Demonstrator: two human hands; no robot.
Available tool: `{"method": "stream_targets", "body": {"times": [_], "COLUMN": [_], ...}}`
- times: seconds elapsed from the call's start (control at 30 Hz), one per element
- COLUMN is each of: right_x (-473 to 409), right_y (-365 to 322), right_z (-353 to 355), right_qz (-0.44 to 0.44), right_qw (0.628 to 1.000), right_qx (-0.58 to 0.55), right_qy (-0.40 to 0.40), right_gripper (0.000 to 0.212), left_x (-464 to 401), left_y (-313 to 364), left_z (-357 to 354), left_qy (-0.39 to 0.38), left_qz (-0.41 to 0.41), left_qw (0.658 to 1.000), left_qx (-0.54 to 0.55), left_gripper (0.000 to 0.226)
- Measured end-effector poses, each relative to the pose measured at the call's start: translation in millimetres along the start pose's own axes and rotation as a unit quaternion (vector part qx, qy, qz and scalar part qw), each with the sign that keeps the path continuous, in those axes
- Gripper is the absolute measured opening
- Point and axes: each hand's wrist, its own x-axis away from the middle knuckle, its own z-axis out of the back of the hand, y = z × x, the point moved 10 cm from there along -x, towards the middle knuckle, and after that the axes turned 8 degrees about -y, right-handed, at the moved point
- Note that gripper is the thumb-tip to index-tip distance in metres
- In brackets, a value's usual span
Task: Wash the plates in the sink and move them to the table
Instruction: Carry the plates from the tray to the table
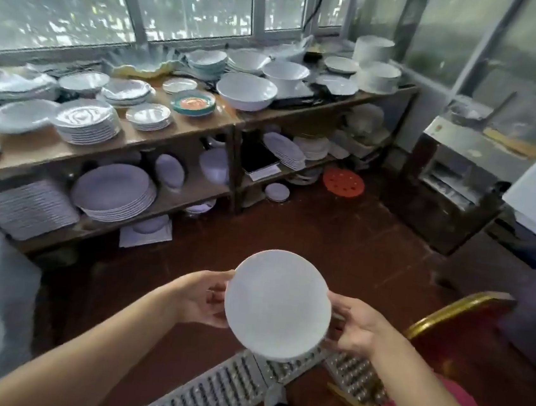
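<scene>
The plate [277, 304] held up is plain white, with no pattern; the bowls [246, 90] on the brown wooden table [182, 127] are white too; one stack of plates [194, 102] there is teal-rimmed with an orange centre. The floor [337, 250] is dark reddish-brown; a round orange lid [343, 182] has dark holes; the chair [464, 336] is red with a gold frame.

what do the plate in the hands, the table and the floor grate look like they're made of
Plate: matte white, ceramic or melamine; its smooth dull face leaves that open. It is held at its edges by the left hand and right hand. Table: brown wood, flat board top. Grate: grey metal, slotted, slightly shiny.
</scene>
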Motion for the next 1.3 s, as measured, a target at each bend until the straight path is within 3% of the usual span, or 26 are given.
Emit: {"method": "stream_targets", "body": {"times": [0.07, 0.2, 0.5, 0.77, 0.97, 1.3], "right_x": [-34, -100, -223, -335, -407, -535], "right_y": [-31, -83, -172, -222, -273, -388], "right_z": [-31, -88, -240, -380, -486, -597], "right_qz": [-0.021, -0.073, -0.144, -0.161, -0.157, -0.158], "right_qw": [0.998, 0.990, 0.963, 0.954, 0.954, 0.953], "right_qx": [0.050, 0.106, 0.210, 0.239, 0.237, 0.246], "right_qy": [-0.016, -0.049, -0.088, -0.085, -0.090, -0.074], "right_gripper": [0.020, 0.043, 0.041, 0.042, 0.042, 0.048], "left_x": [1, 9, 10, -15, -32, -100], "left_y": [27, 73, 168, 278, 386, 556], "left_z": [22, 59, 148, 263, 347, 437], "left_qy": [0.021, 0.070, 0.170, 0.180, 0.168, 0.164], "left_qz": [-0.020, -0.053, -0.117, -0.127, -0.125, -0.116], "left_qw": [0.999, 0.990, 0.947, 0.925, 0.927, 0.921], "left_qx": [0.036, 0.112, 0.245, 0.309, 0.312, 0.334], "left_gripper": [0.056, 0.048, 0.027, 0.029, 0.032, 0.042]}}
